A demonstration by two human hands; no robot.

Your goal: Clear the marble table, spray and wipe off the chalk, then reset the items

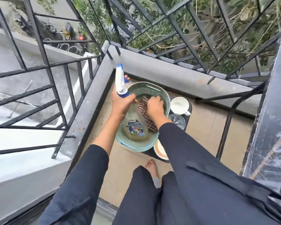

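Looking straight down at the balcony corner here. Our left hand [122, 103] has its fingers wrapped round the neck of the clear plastic spray bottle with the white and blue trigger head [120, 80], with one fingertip poking out up by the blue trigger. The bottle's labelled body is down inside the round pale-green perforated plastic basket [146, 91]; we can't tell if it's resting on the bottom.

Our right hand [154, 106] is in the basket too, fingers curled and bunched on the brown and white checked cloth [150, 124], which lies along the basket's right side.

The basket takes up the left part of a low dark stand [187, 117]. A white mug [179, 105] sits at the stand's far right corner, touching the basket rim, with a clear drinking glass [177, 120] just nearer than it. A white and tan dish [159, 151] sits at the near edge, half hidden under our right sleeve.

The dark white-veined marble table [269, 127] runs down the right edge of the view, well apart from the basket.
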